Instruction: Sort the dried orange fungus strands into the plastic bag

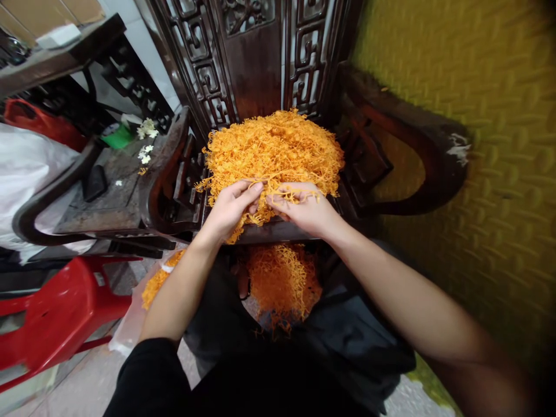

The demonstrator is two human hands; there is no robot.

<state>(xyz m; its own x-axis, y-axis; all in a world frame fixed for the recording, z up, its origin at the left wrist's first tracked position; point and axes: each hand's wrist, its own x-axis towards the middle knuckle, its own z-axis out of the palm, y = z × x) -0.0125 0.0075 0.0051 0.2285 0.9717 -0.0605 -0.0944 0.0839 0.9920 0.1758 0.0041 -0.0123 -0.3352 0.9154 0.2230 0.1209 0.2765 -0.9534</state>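
A large heap of thin, branching orange strands (278, 139) sits on the seat of a dark carved wooden chair (256, 75). Both hands are at its front edge, close together. My left hand (234, 205) pinches a piece of the strands between thumb and fingers. Several strands lie across my right hand (304, 205), whose fingers are closed around them. Their far ends trail over the back of that hand. Below the seat, between my legs, hangs or lies a second bunch of orange strands (282, 278); its support is hidden.
A red plastic chair (65, 315) stands at lower left, beside a clear bag (160, 284) of orange pieces. Another wooden chair (117, 185) holds a dark phone-like object (94, 183), a green container (117, 135) and white flowers (146, 128). A yellow textured surface (486, 145) rises at right.
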